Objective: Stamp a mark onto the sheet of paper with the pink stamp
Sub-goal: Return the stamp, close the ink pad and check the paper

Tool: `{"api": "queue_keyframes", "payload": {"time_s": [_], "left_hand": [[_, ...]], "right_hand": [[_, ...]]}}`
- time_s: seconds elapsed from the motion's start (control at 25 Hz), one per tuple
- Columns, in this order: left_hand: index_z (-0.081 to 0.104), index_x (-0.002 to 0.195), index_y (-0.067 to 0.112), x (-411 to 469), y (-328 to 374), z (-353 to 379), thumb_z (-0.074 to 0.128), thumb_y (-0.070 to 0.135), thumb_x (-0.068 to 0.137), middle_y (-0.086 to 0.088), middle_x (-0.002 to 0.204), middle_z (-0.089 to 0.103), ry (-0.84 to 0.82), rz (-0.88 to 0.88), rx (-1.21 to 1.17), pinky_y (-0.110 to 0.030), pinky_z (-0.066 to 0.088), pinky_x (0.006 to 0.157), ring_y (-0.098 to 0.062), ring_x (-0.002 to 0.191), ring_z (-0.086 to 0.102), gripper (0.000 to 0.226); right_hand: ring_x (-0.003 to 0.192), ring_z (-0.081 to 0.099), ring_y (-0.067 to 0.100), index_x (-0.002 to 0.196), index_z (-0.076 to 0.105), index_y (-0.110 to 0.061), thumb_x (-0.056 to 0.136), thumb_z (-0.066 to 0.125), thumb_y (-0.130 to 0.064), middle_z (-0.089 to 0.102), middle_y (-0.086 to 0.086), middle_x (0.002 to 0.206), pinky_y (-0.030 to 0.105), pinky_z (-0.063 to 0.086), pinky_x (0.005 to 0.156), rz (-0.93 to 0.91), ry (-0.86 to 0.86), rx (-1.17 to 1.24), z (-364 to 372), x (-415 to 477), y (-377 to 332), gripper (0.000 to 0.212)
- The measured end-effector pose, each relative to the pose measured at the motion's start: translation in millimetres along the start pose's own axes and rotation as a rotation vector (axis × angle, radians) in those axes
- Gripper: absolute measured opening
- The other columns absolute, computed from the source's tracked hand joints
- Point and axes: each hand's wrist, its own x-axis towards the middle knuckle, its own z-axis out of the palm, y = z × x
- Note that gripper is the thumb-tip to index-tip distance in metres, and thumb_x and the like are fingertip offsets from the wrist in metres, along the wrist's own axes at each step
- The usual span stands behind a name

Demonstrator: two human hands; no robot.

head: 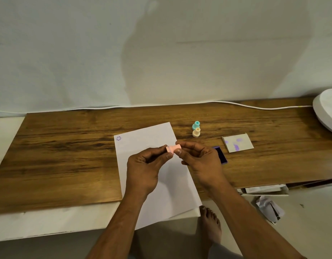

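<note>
A small pink stamp lies sideways in the air above the white sheet of paper, pinched between both hands. My left hand grips its wider end with thumb and fingertips. My right hand holds the narrow handle end. The sheet lies slanted on the wooden table, its near corner hanging over the table's front edge. A purple smiley mark sits in the sheet's far left corner. A purple ink pad lies just right of my right hand, partly hidden by it.
A teal stamp and a cream stamp stand behind the hands. A card smeared with purple ink lies to the right. A white round object sits at the far right edge. A bare foot and crumpled paper are on the floor.
</note>
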Motion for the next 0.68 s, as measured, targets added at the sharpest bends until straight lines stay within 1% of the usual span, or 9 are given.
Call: {"api": "queue_keyframes", "payload": {"time_s": [0.16, 0.24, 0.28, 0.32, 0.4, 0.48, 0.52, 0.6, 0.68], "left_hand": [[0.074, 0.094, 0.047, 2, -2, 3, 0.08, 0.047, 0.061, 0.028, 0.093, 0.076, 0.009, 0.039, 0.075, -0.013, 0.056, 0.075, 0.003, 0.089, 0.072, 0.033], [0.07, 0.103, 0.05, 3, 0, 10, 0.08, 0.049, 0.063, 0.037, 0.094, 0.071, -0.013, 0.053, 0.112, -0.007, 0.053, 0.071, 0.01, 0.09, 0.069, 0.042], [0.067, 0.113, 0.05, 2, 0, 15, 0.081, 0.05, 0.063, 0.037, 0.099, 0.069, -0.038, 0.054, 0.131, -0.006, 0.051, 0.072, 0.01, 0.092, 0.068, 0.051], [0.063, 0.124, 0.048, 1, -2, 21, 0.081, 0.05, 0.064, 0.034, 0.108, 0.069, -0.066, 0.052, 0.163, -0.008, 0.051, 0.077, 0.008, 0.096, 0.068, 0.063], [0.053, 0.141, 0.042, -3, -9, 33, 0.082, 0.05, 0.068, 0.021, 0.128, 0.066, -0.095, 0.069, 0.286, -0.026, 0.052, 0.092, -0.003, 0.112, 0.064, 0.079], [0.046, 0.146, 0.041, -5, -18, 43, 0.083, 0.049, 0.073, 0.013, 0.143, 0.059, -0.121, 0.114, 0.454, -0.04, 0.05, 0.102, -0.014, 0.125, 0.059, 0.082], [0.043, 0.147, 0.042, -6, -22, 48, 0.083, 0.05, 0.074, 0.011, 0.149, 0.054, -0.162, 0.128, 0.531, -0.043, 0.049, 0.105, -0.018, 0.13, 0.056, 0.083], [0.035, 0.151, 0.043, -8, -30, 59, 0.081, 0.052, 0.077, 0.009, 0.158, 0.044, -0.257, 0.128, 0.653, -0.045, 0.045, 0.109, -0.023, 0.138, 0.049, 0.087], [0.029, 0.153, 0.044, -9, -39, 67, 0.079, 0.054, 0.078, 0.009, 0.161, 0.039, -0.3, 0.134, 0.716, -0.043, 0.041, 0.11, -0.024, 0.141, 0.045, 0.09]], "right_hand": [[0.094, 0.077, 0.003, 0.099, 0.08, -0.037, 0.085, 0.084, -0.022, 0.083, -0.015, 0.1, 0.022, 0.064, 0.072, 0.032, 0.022, 0.032, 0, -1, -2, 0.021], [0.094, 0.077, 0.004, 0.101, 0.08, -0.036, 0.086, 0.083, -0.023, 0.083, -0.014, 0.102, 0.019, 0.062, 0.069, 0.018, 0.075, 0.043, -1, 0, -6, 0.021], [0.096, 0.076, 0.004, 0.104, 0.08, -0.035, 0.087, 0.083, -0.024, 0.082, -0.014, 0.105, 0.017, 0.061, 0.071, -0.004, 0.119, 0.029, -4, 1, -7, 0.021], [0.099, 0.075, 0.003, 0.108, 0.08, -0.033, 0.087, 0.083, -0.025, 0.081, -0.014, 0.107, 0.014, 0.059, 0.073, -0.035, 0.176, -0.005, -8, 3, -8, 0.023], [0.104, 0.07, 0.004, 0.115, 0.08, -0.03, 0.089, 0.083, -0.026, 0.077, -0.013, 0.113, 0.011, 0.055, 0.074, -0.097, 0.301, -0.12, -24, 10, -8, 0.027], [0.107, 0.067, 0.008, 0.119, 0.079, -0.031, 0.092, 0.082, -0.027, 0.075, -0.011, 0.118, 0.024, 0.059, 0.082, -0.153, 0.389, -0.28, -43, 18, -5, 0.028], [0.108, 0.066, 0.009, 0.12, 0.078, -0.031, 0.093, 0.081, -0.029, 0.074, -0.01, 0.118, 0.03, 0.06, 0.085, -0.174, 0.419, -0.365, -52, 22, -3, 0.027], [0.108, 0.063, 0.011, 0.121, 0.077, -0.031, 0.095, 0.078, -0.036, 0.07, -0.011, 0.114, 0.036, 0.061, 0.086, -0.188, 0.448, -0.52, -64, 31, 3, 0.026], [0.106, 0.062, 0.013, 0.118, 0.076, -0.032, 0.096, 0.076, -0.038, 0.063, -0.022, 0.1, 0.04, 0.061, 0.082, -0.218, 0.451, -0.639, -70, 40, 10, 0.023]]}}
